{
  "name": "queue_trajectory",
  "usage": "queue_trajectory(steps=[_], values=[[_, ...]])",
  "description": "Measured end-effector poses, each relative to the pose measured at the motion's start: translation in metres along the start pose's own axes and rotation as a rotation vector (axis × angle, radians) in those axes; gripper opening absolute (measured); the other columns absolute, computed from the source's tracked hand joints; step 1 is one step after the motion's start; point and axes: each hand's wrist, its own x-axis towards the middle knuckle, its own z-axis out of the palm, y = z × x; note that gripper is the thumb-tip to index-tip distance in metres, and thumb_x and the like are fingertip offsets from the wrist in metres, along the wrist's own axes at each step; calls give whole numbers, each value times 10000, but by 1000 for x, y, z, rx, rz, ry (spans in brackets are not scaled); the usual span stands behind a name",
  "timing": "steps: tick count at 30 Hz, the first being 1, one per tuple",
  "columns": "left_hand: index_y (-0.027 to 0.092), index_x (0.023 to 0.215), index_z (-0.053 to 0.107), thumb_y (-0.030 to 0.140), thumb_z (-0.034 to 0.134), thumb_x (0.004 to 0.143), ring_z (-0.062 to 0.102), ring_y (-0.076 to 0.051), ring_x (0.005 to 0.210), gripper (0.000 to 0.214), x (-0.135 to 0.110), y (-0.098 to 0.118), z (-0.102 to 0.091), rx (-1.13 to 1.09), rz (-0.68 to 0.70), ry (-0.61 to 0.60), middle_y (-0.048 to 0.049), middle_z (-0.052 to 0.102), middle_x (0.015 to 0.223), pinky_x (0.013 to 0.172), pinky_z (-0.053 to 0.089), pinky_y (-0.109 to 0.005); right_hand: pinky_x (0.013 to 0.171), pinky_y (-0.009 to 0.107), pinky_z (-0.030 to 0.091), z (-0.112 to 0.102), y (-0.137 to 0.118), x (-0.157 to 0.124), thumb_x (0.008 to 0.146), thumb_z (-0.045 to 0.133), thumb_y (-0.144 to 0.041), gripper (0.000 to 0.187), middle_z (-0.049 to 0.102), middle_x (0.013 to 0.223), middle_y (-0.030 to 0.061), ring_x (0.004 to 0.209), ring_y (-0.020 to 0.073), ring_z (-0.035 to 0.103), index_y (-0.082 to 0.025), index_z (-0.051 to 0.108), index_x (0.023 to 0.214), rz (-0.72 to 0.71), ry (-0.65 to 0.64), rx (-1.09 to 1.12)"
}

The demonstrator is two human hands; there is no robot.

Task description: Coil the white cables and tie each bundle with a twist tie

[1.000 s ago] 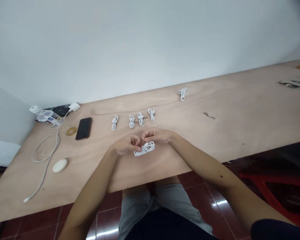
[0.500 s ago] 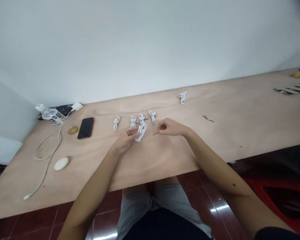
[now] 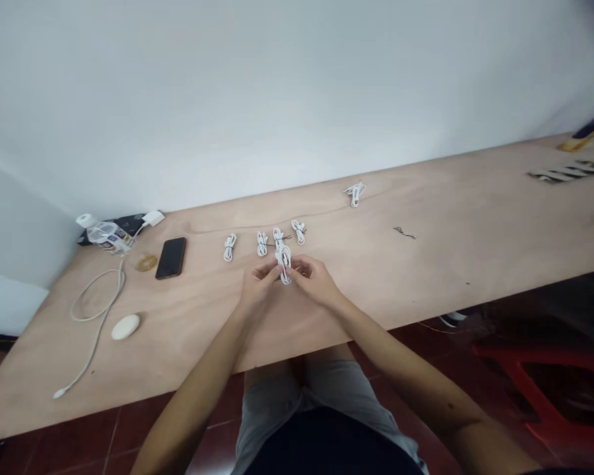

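A coiled white cable (image 3: 286, 257) stands between my two hands, just above the wooden table (image 3: 366, 284). My left hand (image 3: 256, 284) pinches its left side with thumb and fingers. On the opposite side, my right hand (image 3: 315, 280) is closed on the same coil. Whether a tie is between the fingers cannot be made out. Just beyond the hands lie several bundled white cables with dark ties, among them one at the left (image 3: 230, 247) and one at the right (image 3: 298, 231). Farther back is another white cable bundle (image 3: 355, 194).
A dark twisted tie (image 3: 404, 233) lies to the right. On the left are a phone (image 3: 171, 258), a tape roll (image 3: 146, 263), a bottle (image 3: 107, 236), a white charger (image 3: 153, 218) with a long cable (image 3: 96, 336), and an oval white object (image 3: 125, 327). A striped item (image 3: 569, 173) is far right.
My right hand has moved left from beside the coil, where a thin strip showed at its fingers, and now grips the coil. The coil is more upright. The view has shifted slightly.
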Motion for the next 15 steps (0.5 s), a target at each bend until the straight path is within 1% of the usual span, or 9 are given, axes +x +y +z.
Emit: queue_trajectory(steps=[1, 3, 5, 7, 9, 11, 13, 15], values=[[170, 1089, 849, 418, 921, 817, 792, -277, 1009, 376, -5, 0, 2, 44, 10, -3, -102, 838, 1097, 922, 646, -412, 774, 346, 573, 3, 2, -2, 913, 791, -467, 323, 788, 1033, 80, 859, 221, 716, -209, 768, 1106, 8, 25, 28], [163, 1091, 848, 444, 906, 829, 793, -283, 989, 388, -16, 1, 3, 75, 2, 9, -107, 837, 1101, 886, 658, -414, 788, 353, 580, 6, 6, -5, 887, 822, -488, 340, 787, 1004, 81, 857, 225, 715, -203, 769, 1066, 29, 21, 107], [157, 1105, 839, 447, 910, 826, 796, -272, 930, 410, -25, 2, 3, 49, -16, 45, -117, 835, 1094, 831, 661, -399, 819, 366, 589, 8, 9, -8, 857, 854, -494, 363, 791, 991, 82, 891, 239, 723, -202, 772, 1055, 53, -4, 196], [148, 1111, 829, 437, 923, 815, 796, -263, 894, 424, -32, 2, 2, 26, -24, 78, -128, 834, 1077, 810, 655, -388, 836, 377, 596, 10, 10, -11, 831, 878, -495, 379, 798, 996, 80, 907, 248, 729, -207, 780, 1057, 86, -9, 272], [142, 1128, 814, 425, 935, 804, 796, -262, 897, 446, -37, 3, 2, 7, -35, 88, -134, 832, 1063, 827, 646, -387, 817, 381, 604, 13, 9, -14, 834, 872, -506, 382, 803, 1009, 79, 894, 249, 733, -216, 787, 1068, 149, -18, 349], [149, 1173, 789, 406, 953, 784, 796, -263, 939, 494, -41, 5, 2, -36, -60, 78, -134, 828, 1084, 865, 637, -389, 803, 379, 611, 14, 7, -17, 854, 854, -507, 389, 804, 1037, 81, 897, 247, 737, -223, 786, 1112, 223, -58, 438], [167, 1242, 752, 378, 974, 758, 790, -262, 996, 573, -45, 7, 3, -94, -84, 65, -134, 817, 1145, 898, 625, -386, 814, 369, 613, 14, 5, -21, 854, 864, -475, 410, 803, 1067, 79, 924, 240, 742, -230, 776, 1171, 273, -110, 515], [184, 1305, 714, 350, 986, 742, 782, -261, 1040, 646, -49, 9, 4, -131, -99, 49, -138, 799, 1215, 907, 615, -378, 842, 356, 611, 13, 3, -24, 836, 893, -430, 445, 800, 1095, 77, 954, 231, 745, -233, 764, 1214, 284, -150, 560]])
